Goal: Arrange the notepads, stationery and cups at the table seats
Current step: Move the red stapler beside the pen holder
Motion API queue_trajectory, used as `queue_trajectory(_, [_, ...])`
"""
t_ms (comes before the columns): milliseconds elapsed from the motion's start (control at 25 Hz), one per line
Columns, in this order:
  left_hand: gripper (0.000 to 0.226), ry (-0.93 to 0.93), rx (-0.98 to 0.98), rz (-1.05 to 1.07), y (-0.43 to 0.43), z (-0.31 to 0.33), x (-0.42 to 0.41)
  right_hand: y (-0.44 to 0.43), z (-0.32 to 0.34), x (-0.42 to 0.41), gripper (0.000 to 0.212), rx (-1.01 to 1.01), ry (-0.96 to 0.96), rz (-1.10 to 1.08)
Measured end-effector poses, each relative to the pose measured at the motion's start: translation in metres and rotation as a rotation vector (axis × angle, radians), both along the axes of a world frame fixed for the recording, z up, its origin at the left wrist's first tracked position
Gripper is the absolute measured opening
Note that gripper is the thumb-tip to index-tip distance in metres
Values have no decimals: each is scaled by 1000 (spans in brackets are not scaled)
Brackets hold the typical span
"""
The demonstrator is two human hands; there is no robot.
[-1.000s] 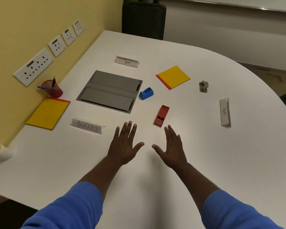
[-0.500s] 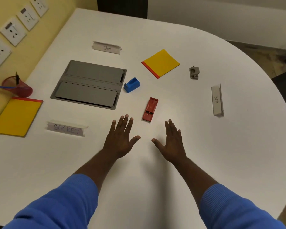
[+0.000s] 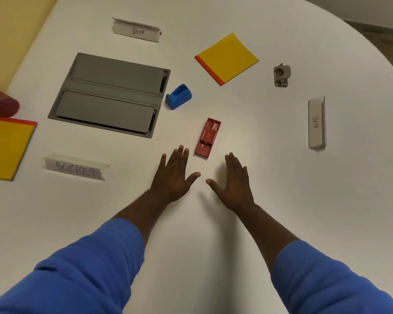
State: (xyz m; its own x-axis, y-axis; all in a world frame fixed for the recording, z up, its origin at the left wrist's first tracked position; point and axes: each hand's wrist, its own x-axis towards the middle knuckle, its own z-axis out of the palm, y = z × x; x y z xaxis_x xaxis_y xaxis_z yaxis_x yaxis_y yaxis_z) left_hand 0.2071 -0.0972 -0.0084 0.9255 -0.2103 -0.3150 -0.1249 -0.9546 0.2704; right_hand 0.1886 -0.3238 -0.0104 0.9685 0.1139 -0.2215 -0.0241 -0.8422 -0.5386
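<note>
White table (image 3: pixel 304 211) bears a red-edged yellow notepad (image 3: pixel 227 58); left hand (image 3: pixel 173 180) and right hand (image 3: pixel 234 184) spread flat, fingers straight, holding nothing

The person wears a bright blue knitted garment, whose left sleeve (image 3: pixel 77 275) and right sleeve (image 3: pixel 322 282) are of soft cloth with fine ribbing, each ending in a rounded cuff partway along the forearm, leaving the wrists, the left hand (image 3: pixel 171 177) and the right hand (image 3: pixel 235 184) uncovered.
</note>
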Motion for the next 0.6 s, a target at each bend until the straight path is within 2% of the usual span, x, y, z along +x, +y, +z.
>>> queue_trajectory(80, [89, 66, -66, 45, -9, -10, 16, 5, -7, 13, 97, 3, -4, 14])
queue_trajectory(280, [75, 179, -455, 263, -31, -18, 51, 16, -18, 48, 92, 50, 8, 26])
queue_trajectory(400, [66, 219, -587, 410, -42, -19, 64, 23, -21, 64, 86, 113, 34, -10])
queue_trajectory(600, [44, 210, -772, 560, -51, -10, 65, 37, -17, 79, 59, 330, -8, -123])
